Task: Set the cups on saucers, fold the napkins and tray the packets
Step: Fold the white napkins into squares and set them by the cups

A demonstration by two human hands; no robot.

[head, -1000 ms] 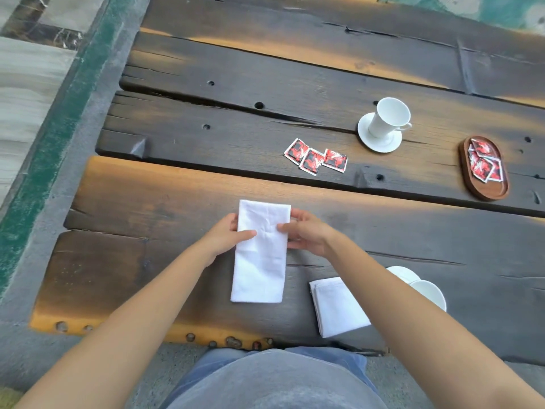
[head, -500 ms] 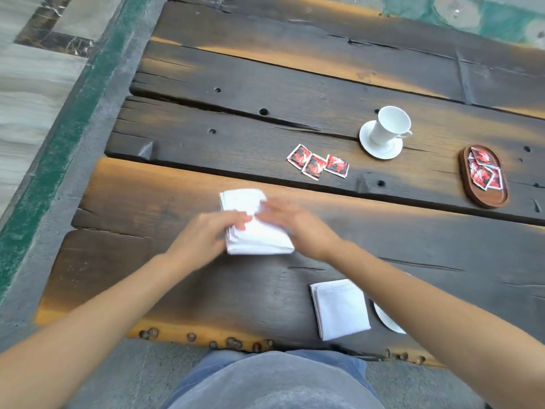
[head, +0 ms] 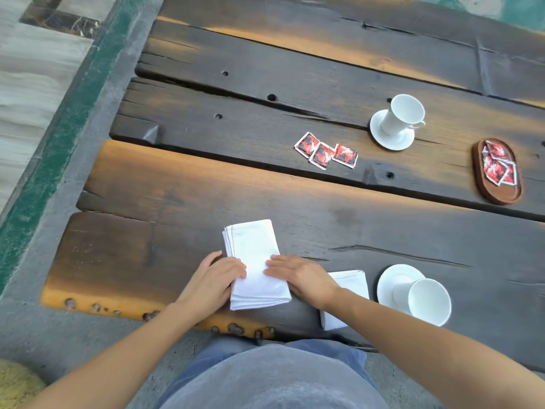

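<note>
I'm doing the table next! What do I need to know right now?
Left hand and right hand: both pressing flat on the folded napkin at the front of the table, gripping nothing.
Second napkin: folded, just to its right.
Done: near cup stands on the near saucer. Far cup stands on the far saucer. Trayed packets lie in the wooden tray.
Left: move the three loose packets from the middle of the table into the tray. Let go of the napkin once it lies flat.
</note>
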